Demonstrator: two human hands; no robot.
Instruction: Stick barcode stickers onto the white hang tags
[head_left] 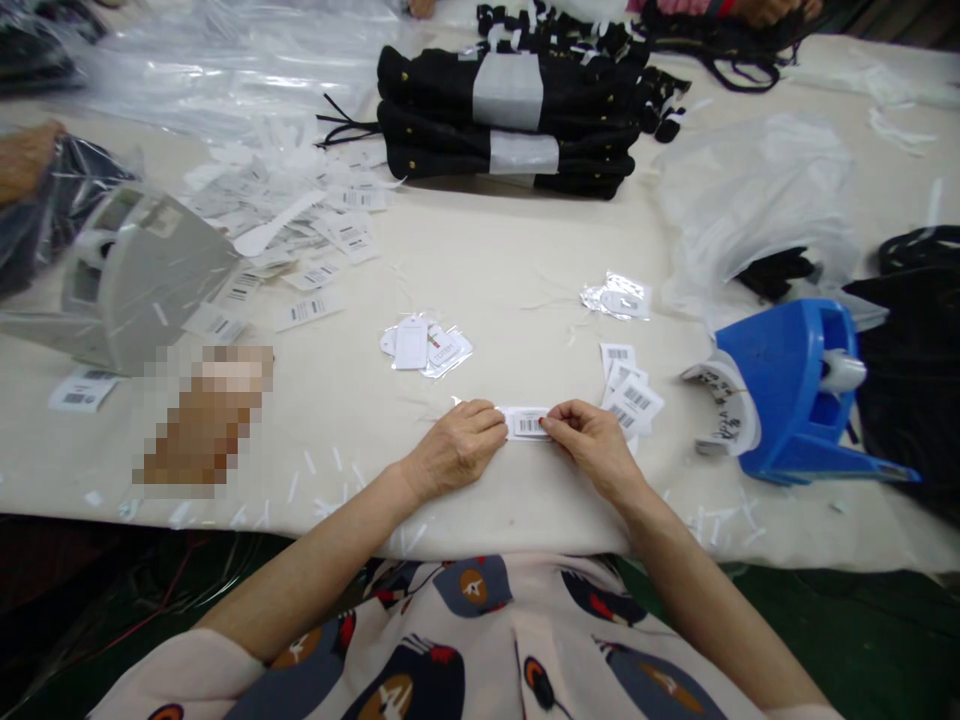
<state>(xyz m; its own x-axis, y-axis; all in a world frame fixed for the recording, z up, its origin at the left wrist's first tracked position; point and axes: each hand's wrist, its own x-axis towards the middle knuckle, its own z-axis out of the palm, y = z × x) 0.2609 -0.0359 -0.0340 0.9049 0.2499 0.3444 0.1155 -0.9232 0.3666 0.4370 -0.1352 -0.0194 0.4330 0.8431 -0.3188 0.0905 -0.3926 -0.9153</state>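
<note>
Near the table's front edge, a white hang tag (510, 432) lies flat with a barcode sticker (529, 426) over it. My left hand (463, 442) is closed on the tag's left end, its fingertips hiding that end. At the other side, my right hand (594, 440) pinches the sticker's right edge between thumb and forefinger. Several loose barcode stickers (628, 392) are fanned out just beyond my right hand. Ahead of my left hand is a small pile of hang tags (412, 342) in clear sleeves, and more sleeved tags (621, 298) lie farther right.
A blue tape dispenser (795, 390) stands at right, a grey one (161, 270) at left. Barcode stickers (311, 310) are heaped at back left. Bundled black goods (442, 85) with white bands lie at the back, near a plastic bag (757, 190). Other people's hands show at the edges.
</note>
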